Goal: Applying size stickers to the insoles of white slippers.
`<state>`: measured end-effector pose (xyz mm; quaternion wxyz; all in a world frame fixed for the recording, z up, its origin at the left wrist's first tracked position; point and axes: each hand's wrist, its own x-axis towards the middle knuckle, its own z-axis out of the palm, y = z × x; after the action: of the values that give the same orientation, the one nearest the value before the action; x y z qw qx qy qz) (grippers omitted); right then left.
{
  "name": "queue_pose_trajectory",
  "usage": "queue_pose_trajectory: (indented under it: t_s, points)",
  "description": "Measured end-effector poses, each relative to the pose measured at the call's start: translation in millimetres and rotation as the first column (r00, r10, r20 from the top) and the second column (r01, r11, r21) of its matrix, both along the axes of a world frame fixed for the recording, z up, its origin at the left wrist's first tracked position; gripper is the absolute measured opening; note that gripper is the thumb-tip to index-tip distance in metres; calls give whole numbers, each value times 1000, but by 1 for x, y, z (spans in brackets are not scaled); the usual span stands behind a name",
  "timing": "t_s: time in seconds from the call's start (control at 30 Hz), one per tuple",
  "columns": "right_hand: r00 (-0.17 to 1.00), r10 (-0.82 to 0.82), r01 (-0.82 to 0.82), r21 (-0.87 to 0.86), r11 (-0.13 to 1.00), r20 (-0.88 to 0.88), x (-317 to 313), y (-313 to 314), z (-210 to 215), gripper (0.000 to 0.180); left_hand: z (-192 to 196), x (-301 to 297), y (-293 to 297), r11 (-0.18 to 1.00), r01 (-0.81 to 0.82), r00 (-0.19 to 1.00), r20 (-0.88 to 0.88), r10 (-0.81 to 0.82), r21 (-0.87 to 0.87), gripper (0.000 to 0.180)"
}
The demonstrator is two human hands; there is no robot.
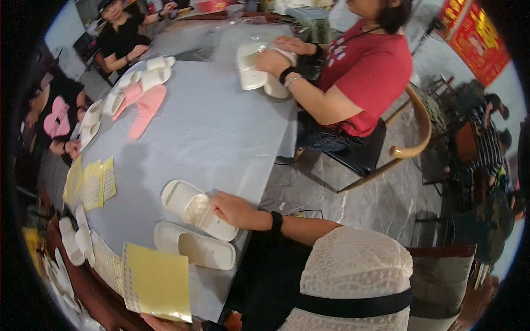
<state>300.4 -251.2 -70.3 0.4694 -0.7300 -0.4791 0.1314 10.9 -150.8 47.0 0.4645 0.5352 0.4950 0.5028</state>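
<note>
A pair of white slide slippers lies at the near edge of the grey-covered table (204,127). Over the insole of the farther slipper (182,199), my right hand (234,211) rests with its fingers drawn together; whatever they may pinch is hidden. The nearer slipper (212,252) lies beside it, untouched, with a small dark mark on its insole. At the lower edge, my left hand (154,322) grips a yellow sheet (157,281) with a row of small marks down its left side. Most of that hand is cut off or behind the sheet.
More yellow sheets (93,185) lie at the table's left edge. Pink slippers (148,110) and white ones (154,76) stand farther off. Across the table, a person in red (370,71) handles white slippers (254,77) by clear plastic. Other people sit at the left.
</note>
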Motion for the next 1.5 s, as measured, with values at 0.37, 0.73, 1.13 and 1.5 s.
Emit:
queue_pose_trajectory:
  t_s: [0.37,0.73,1.13,1.5]
  points:
    - [999,-43,43,-9,999,28,17,-12,20,12,-70,-100,86,973,-210,975,51,216,-98,33]
    - [940,326,-330,38,943,99,-16,14,49,25,-70,-72,13,974,-200,933,-282,222,102,31]
    - [911,228,-347,-339,875,-345,13,25,45,60,0,-106,-17,912,-350,830,-380,408,216,35]
    - [817,-279,312,20,950,505,93,37,38,55,28,-218,27,583,-617,484,-329,811,529,42]
